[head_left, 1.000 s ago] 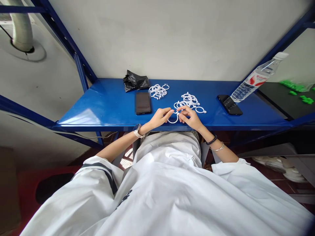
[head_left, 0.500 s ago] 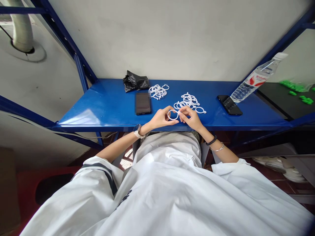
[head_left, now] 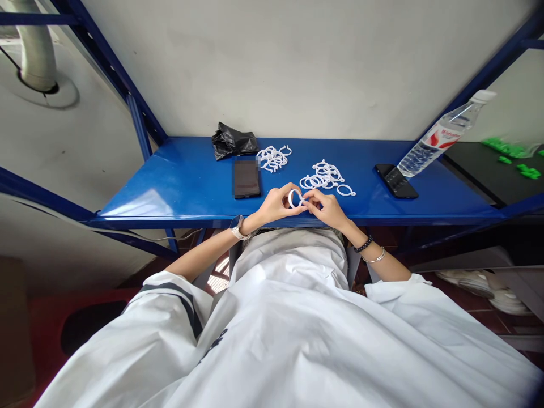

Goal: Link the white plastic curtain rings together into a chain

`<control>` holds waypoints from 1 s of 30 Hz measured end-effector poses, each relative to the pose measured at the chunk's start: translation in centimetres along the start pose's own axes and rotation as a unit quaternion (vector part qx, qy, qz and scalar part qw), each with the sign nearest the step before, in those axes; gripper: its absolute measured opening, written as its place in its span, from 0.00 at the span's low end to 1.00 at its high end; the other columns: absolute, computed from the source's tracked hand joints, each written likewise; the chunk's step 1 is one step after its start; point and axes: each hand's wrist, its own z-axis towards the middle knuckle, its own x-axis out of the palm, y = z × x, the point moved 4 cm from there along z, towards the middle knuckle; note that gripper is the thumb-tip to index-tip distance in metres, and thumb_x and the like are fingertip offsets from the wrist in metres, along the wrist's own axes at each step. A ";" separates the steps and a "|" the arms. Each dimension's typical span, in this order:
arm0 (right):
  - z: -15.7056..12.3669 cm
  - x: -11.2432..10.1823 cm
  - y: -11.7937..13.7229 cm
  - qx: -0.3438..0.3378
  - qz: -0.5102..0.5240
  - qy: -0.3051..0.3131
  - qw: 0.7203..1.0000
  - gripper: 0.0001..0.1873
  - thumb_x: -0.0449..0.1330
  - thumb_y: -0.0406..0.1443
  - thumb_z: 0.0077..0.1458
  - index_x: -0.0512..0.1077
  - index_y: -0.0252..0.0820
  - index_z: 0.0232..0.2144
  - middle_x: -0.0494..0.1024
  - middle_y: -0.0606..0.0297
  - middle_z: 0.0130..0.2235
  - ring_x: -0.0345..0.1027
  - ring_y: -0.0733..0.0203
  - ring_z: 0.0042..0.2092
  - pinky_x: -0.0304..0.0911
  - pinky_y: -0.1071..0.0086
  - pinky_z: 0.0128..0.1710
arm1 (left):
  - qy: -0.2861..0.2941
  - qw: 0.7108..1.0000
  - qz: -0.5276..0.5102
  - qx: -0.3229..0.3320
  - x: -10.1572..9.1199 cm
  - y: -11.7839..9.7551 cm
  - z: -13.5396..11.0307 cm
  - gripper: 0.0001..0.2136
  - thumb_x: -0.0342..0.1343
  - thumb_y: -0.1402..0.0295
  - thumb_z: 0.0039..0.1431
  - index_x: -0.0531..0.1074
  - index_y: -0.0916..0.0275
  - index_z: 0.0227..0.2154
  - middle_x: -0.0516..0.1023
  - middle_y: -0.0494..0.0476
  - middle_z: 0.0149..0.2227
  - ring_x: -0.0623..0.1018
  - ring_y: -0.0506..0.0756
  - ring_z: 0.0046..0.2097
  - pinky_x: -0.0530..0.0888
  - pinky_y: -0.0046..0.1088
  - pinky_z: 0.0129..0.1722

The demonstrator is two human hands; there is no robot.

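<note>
A white plastic ring (head_left: 290,199) is held up between my two hands over the table's front edge. My left hand (head_left: 276,204) curls its thumb and fingers around the ring's left side. With its fingertips, my right hand (head_left: 325,207) pinches the ring's right side, where a small knob seems to be; the fingers partly hide it. Just beyond my hands lies a pile of closed white rings (head_left: 325,174), with a single white ring (head_left: 345,190) to its right. Farther left is another heap of white rings (head_left: 273,158), at least one with a gap in it.
On the blue table (head_left: 191,181) a dark phone (head_left: 247,178) lies left of my hands, a crumpled black plastic bag (head_left: 233,141) behind it. To the right, a water bottle (head_left: 437,141) stands by a second phone (head_left: 395,182). Green pieces (head_left: 505,148) lie on a dark surface farther right.
The ring has turned, now appearing narrower, and shifted slightly left. My right hand has moved a little left with it, closer to my left hand. The piles have not changed.
</note>
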 end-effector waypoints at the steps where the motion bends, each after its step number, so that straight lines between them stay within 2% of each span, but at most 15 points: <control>1: -0.1 0.0 0.0 -0.002 -0.009 -0.001 1.000 0.13 0.54 0.45 0.65 0.70 0.43 0.39 0.73 0.70 0.21 0.67 0.64 0.23 0.60 0.71 0.27 | -0.001 1.000 -0.001 0.003 0.0 0.0 0.0 0.19 0.62 0.53 0.54 0.70 0.63 0.38 0.64 0.43 0.20 0.63 0.45 0.21 0.60 0.20 0.21; 6: -0.1 -0.2 0.0 -0.008 -0.015 -0.017 1.000 0.13 0.52 0.44 0.66 0.69 0.43 0.41 0.73 0.71 0.21 0.67 0.64 0.22 0.62 0.71 0.28 | 0.006 1.000 -0.007 0.018 0.1 0.0 0.0 0.20 0.64 0.54 0.53 0.68 0.64 0.39 0.61 0.41 0.17 0.61 0.44 0.19 0.57 0.20 0.21; 12: 0.0 -0.2 0.1 -0.007 -0.028 -0.023 0.999 0.14 0.52 0.45 0.66 0.70 0.42 0.42 0.73 0.71 0.20 0.67 0.64 0.22 0.61 0.72 0.28 | 0.009 1.000 -0.011 0.025 0.1 -0.1 0.0 0.20 0.60 0.54 0.57 0.67 0.64 0.43 0.60 0.40 0.17 0.60 0.44 0.19 0.57 0.20 0.21; 18: -0.1 0.1 -0.2 -0.024 -0.080 -0.008 0.996 0.17 0.51 0.47 0.66 0.72 0.42 0.40 0.72 0.69 0.21 0.65 0.64 0.21 0.57 0.72 0.25 | 0.015 1.000 0.004 0.013 0.1 0.0 -0.1 0.21 0.58 0.51 0.58 0.67 0.64 0.43 0.61 0.40 0.17 0.60 0.44 0.20 0.58 0.20 0.22; 24: -0.2 0.2 0.0 -0.024 -0.074 0.004 0.997 0.18 0.51 0.49 0.66 0.72 0.43 0.37 0.73 0.68 0.21 0.64 0.64 0.21 0.56 0.71 0.25 | 0.028 0.999 0.038 0.006 0.2 0.3 -0.1 0.22 0.57 0.50 0.58 0.68 0.65 0.44 0.61 0.41 0.18 0.61 0.45 0.20 0.57 0.21 0.23; 30: -0.2 0.1 0.1 -0.017 -0.077 -0.018 0.997 0.17 0.51 0.49 0.66 0.71 0.43 0.37 0.71 0.69 0.21 0.63 0.64 0.21 0.55 0.71 0.25 | 0.020 0.998 0.060 0.008 0.3 0.2 -0.2 0.20 0.56 0.51 0.58 0.67 0.64 0.42 0.60 0.40 0.17 0.60 0.45 0.20 0.56 0.21 0.22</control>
